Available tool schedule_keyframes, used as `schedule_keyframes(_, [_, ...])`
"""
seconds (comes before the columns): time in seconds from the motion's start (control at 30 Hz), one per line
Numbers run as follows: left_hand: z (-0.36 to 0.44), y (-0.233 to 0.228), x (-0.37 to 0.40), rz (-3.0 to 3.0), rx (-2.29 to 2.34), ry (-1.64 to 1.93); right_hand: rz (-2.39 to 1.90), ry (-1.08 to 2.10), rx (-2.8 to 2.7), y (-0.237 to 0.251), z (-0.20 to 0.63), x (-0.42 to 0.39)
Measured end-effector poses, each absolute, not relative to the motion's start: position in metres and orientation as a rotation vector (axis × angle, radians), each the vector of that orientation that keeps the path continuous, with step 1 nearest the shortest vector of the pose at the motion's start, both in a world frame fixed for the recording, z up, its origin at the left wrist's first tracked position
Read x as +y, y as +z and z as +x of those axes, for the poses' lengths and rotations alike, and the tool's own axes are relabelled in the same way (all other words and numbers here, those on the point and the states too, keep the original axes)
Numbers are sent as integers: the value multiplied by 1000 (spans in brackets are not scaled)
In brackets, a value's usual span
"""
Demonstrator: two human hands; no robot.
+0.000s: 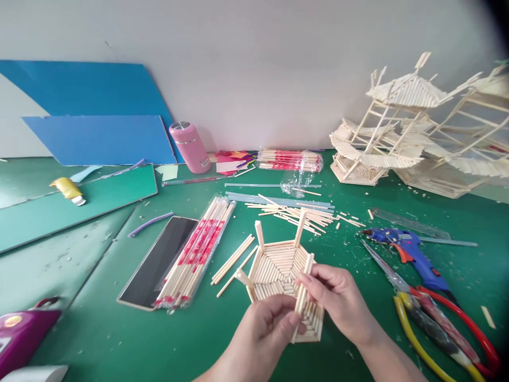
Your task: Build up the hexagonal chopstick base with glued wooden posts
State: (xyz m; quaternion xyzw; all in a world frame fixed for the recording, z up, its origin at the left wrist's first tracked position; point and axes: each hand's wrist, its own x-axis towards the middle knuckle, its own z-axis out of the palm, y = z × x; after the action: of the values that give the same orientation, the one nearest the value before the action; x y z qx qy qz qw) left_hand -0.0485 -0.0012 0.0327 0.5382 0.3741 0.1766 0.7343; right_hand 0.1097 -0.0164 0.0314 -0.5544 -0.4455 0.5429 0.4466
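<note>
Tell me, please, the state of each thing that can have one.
Left hand: holding sticks
Right hand: holding them too
Hexagonal base: three posts standing
Glue gun: lying sideways
Scissors: apparently closed
Pink flask: capped, upright
Near chopstick bundle: bagged
Far bundle: bagged
Loose sticks: scattered
Stick towers: standing

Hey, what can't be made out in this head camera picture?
All in the head view:
Parts of the stick base: covered by the left hand, the right hand and the held sticks.
Part of the black panel: hidden by the stick packet.
Far-right stick model: cut off by the right edge.
Purple device: cut off by the left edge.
Print on the pink flask: too small to read.
</note>
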Motion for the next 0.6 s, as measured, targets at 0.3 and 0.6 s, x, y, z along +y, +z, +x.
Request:
schedule_keyframes(0.3, [-114, 29, 19, 2720, 1195, 690, -1304, 1368, -975, 19, 114, -18])
schedule_keyframes(0.6, [-95, 34, 45, 2994, 1436, -260, -1353, 1284, -969, 26, 108, -15])
